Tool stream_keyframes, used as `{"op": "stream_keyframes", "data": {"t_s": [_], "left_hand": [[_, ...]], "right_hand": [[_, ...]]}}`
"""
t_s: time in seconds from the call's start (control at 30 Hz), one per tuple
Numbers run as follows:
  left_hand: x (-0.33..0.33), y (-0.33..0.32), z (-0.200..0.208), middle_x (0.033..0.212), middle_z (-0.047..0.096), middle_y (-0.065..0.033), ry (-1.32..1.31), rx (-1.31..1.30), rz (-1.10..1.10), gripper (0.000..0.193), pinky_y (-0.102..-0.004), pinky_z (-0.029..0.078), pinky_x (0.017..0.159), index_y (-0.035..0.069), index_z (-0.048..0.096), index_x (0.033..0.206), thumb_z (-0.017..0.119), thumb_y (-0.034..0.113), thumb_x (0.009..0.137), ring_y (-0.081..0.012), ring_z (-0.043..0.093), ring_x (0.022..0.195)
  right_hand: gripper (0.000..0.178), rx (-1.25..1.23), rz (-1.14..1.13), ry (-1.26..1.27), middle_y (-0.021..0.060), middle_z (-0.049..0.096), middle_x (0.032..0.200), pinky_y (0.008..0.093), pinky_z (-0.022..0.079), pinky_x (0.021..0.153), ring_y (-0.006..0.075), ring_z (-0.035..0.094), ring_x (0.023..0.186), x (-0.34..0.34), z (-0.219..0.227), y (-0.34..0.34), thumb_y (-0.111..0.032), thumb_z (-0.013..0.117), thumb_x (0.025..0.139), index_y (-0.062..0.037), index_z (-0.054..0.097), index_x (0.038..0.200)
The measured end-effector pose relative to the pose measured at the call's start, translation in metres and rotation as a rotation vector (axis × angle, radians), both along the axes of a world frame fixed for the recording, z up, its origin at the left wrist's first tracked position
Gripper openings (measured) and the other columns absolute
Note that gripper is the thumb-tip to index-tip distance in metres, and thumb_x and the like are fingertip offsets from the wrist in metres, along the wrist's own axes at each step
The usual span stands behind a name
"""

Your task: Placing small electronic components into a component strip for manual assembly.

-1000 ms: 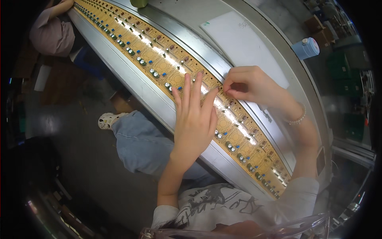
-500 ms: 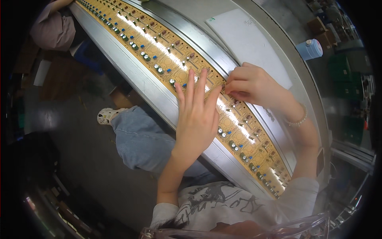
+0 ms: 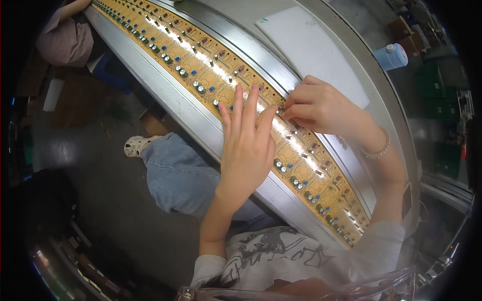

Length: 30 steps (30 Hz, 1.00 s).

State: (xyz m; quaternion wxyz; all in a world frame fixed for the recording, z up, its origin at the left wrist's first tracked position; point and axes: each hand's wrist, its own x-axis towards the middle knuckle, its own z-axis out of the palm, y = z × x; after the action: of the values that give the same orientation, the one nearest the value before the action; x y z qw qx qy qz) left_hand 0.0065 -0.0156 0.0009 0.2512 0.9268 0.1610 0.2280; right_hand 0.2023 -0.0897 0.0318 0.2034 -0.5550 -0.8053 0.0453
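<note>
Both hands at a long strip of circuit boards on a metal rail

Setup: the strip of yellow-brown circuit boards (image 3: 211,75) lies lengthwise on the metal rail (image 3: 170,95), a bare band of metal along each long edge.

Left hand (image 3: 246,150): palm down, coming in over the rail's near edge, fingers fanned across the circuit boards. Grip wide.

Right hand (image 3: 321,108): reaches in over the rail's far edge, fingers curled at the circuit boards' far border, just beside the left index fingertip. Grip looks narrow; fingertips partly hidden, cannot tell whether they hold a part. A bead bracelet (image 3: 381,145) circles the wrist.

Parts: silver-topped cylinders (image 3: 198,88), mostly paired, stand in a row along the near border; small blue parts (image 3: 212,89) sit beside them.

Surroundings: beyond the rail's far edge, a white panel (image 3: 316,55) lies on the grey tabletop (image 3: 241,15). A blue bottle (image 3: 393,56) is near the tabletop's outer edge. Another person's pink sleeve (image 3: 68,42) shows near the rail's distant left end.
</note>
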Motion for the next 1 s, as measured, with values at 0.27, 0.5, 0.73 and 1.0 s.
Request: {"op": "stream_keyframes", "data": {"t_s": [0.27, 0.5, 0.73, 1.0], "left_hand": [[0.001, -0.002, 0.001, 0.151, 0.031, -0.0214, -0.021, -0.098, 0.009, 0.046, -0.0630, 0.007, 0.113, 0.000, 0.054, 0.124, 0.047, -0.008, 0.079, -0.0452, 0.018, 0.143], [0.000, 0.000, -0.001, 0.151, 0.030, -0.0216, 0.021, 0.002, -0.041, 0.038, -0.0654, 0.011, 0.111, 0.006, 0.058, 0.123, 0.056, 0.009, 0.084, -0.0466, 0.018, 0.142], [0.002, -0.002, -0.002, 0.154, 0.028, -0.0175, 0.093, 0.047, -0.097, 0.034, -0.0690, 0.009, 0.110, 0.016, 0.065, 0.120, 0.061, 0.026, 0.088, -0.0457, 0.016, 0.143], [0.001, -0.003, 0.002, 0.154, 0.026, -0.0185, 0.084, -0.011, -0.089, 0.041, -0.0675, 0.008, 0.110, 0.014, 0.061, 0.126, 0.061, 0.028, 0.088, -0.0453, 0.015, 0.143]], "right_hand": [[0.013, -0.034, 0.010, 0.043, 0.0003, 0.060, 0.076, 0.0257, 0.042, 0.073, 0.0148, 0.049, 0.066, 0.005, 0.000, -0.001, -0.003, 0.072, 0.066, -0.0073, 0.064, 0.074], [0.023, 0.054, -0.009, 0.028, 0.0018, 0.065, 0.082, 0.0265, 0.044, 0.075, 0.0163, 0.054, 0.075, 0.031, 0.039, -0.003, 0.004, 0.070, 0.072, -0.0083, 0.073, 0.091], [0.013, 0.108, -0.723, 0.153, 0.0054, 0.069, 0.087, 0.0237, 0.045, 0.065, 0.0156, 0.057, 0.072, 0.097, 0.034, -0.016, -0.005, 0.069, 0.082, -0.0034, 0.072, 0.095], [0.010, -0.054, -0.800, 0.108, 0.0068, 0.068, 0.084, 0.0239, 0.046, 0.064, 0.0148, 0.056, 0.069, 0.095, 0.022, -0.012, -0.005, 0.068, 0.083, -0.0027, 0.072, 0.092]]}}
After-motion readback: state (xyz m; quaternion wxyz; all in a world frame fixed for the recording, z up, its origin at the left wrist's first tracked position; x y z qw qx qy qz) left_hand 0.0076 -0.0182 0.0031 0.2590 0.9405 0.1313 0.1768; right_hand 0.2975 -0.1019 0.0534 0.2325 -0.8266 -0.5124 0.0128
